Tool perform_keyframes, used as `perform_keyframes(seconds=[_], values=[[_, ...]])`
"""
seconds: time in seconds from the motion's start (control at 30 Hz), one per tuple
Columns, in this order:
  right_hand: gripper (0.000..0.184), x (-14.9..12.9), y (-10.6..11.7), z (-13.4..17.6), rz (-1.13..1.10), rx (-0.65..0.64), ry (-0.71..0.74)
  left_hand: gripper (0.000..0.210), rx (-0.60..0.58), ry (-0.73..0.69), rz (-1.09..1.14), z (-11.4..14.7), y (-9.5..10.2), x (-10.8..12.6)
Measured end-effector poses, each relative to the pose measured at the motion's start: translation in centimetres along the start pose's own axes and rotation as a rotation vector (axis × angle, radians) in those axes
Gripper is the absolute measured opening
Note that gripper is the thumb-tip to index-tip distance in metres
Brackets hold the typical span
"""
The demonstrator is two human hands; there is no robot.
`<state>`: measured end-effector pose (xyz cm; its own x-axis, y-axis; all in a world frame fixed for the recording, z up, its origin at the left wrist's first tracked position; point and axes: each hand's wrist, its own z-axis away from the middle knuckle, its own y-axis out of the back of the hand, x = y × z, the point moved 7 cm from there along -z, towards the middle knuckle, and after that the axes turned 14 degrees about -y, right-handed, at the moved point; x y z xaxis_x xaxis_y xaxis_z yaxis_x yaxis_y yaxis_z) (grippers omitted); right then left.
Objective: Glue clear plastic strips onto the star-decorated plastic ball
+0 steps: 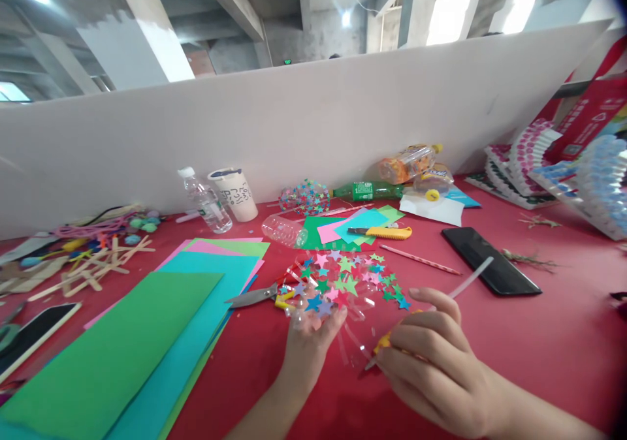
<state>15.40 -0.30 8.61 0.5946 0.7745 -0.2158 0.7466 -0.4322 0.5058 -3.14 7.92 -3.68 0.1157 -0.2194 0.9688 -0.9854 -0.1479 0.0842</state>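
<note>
My left hand [311, 339] is closed on the near edge of a clear plastic piece [360, 306] cut into strips, with many coloured paper stars [345, 283] over it. My right hand [435, 355] is wrapped round a small yellow glue gun [382, 344], most of it hidden by the fingers. Its tip points down and left, just right of the plastic strips. A translucent glue stick [473, 277] juts out behind the hand. Scissors [255, 295] lie against the left side of the stars, blades pointing left.
Coloured paper sheets [122, 342] are stacked at left. A yellow cutter [382, 232] rests on smaller sheets, near a striped pencil [421, 259] and a black phone [490, 260]. Behind stand a water bottle [206, 202] and a cup [238, 195]. A star-covered bottle [306, 198] lies by a white partition [294, 126].
</note>
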Motion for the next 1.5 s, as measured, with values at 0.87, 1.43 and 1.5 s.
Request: perform_keyframes(seconds=[0.87,1.43,1.5], values=[[0.016,0.6,-1.2,-0.3,0.025,-0.073,-0.134,0.026,0.035,0.153,0.088,0.4,-1.7,3.2],[0.016,0.8,-1.6,-0.1,0.003,-0.116,-0.15,0.02,-0.011,0.127,0.129,0.5,-2.2,2.4],[0.016,0.8,-1.6,-0.1,0.005,-0.126,-0.149,0.021,0.001,0.126,0.146,0.5,-2.1,2.0]])
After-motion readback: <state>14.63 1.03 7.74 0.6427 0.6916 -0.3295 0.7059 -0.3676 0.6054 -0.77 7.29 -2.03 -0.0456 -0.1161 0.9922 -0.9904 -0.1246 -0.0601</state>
